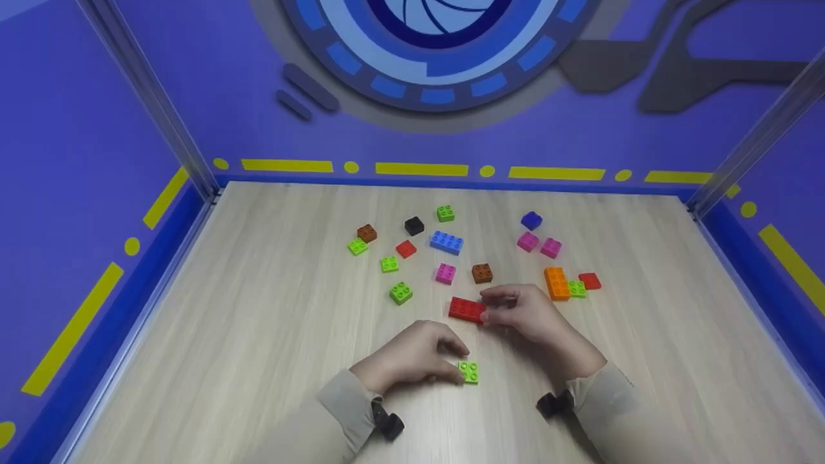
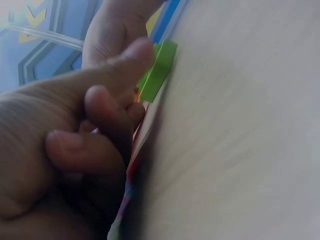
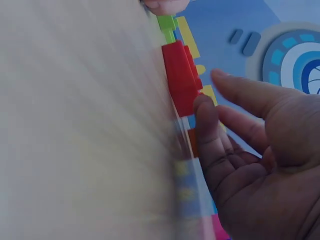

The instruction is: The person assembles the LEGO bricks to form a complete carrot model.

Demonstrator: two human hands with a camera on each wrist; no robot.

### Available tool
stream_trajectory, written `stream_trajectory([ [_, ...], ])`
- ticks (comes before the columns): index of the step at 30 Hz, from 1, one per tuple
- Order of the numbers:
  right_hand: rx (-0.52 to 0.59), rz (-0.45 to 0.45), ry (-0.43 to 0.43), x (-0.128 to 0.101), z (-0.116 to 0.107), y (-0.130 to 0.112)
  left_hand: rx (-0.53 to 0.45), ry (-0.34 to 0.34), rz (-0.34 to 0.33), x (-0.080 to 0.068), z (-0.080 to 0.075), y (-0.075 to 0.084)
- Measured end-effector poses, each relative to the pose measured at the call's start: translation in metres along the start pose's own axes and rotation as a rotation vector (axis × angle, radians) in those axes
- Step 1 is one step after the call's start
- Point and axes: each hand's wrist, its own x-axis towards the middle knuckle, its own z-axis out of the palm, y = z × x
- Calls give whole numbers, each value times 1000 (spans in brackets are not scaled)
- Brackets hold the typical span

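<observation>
A light green brick (image 1: 470, 372) lies studs-up on the table near the front. My left hand (image 1: 416, 353) is beside it, the thumb tip at its left edge and the other fingers bent, apart from the brick. In the left wrist view the thumb overlaps the green brick (image 2: 159, 72). Farther back lies a long red brick (image 1: 466, 310). My right hand (image 1: 532, 312) is at its right end, thumb and forefinger spread apart. The right wrist view shows the red brick (image 3: 180, 77) just beyond the fingertips of the right hand (image 3: 270, 130).
Loose bricks are scattered behind the hands, among them a blue brick (image 1: 446, 242), a black brick (image 1: 414, 225) and a brown brick (image 1: 482, 273). An orange brick (image 1: 557, 283) lies right of my right hand, against a small green brick (image 1: 577, 289). Blue walls enclose the table.
</observation>
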Motion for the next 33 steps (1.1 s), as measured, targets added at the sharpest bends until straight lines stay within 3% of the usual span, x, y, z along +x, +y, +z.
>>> stream_trajectory([
  [9, -142, -57, 36, 0, 8, 4, -43, 22, -12, 0, 0, -1],
  [16, -92, -56, 65, 1, 2, 3, 16, 104, 8, 3, -7, -4],
  [25, -22, -105, 96, -1, -8, 3, 24, 181, -45, 18, -17, -3],
  [33, 4, -175, 32, -4, -6, -2, 11, 205, -57, 24, -21, -3],
])
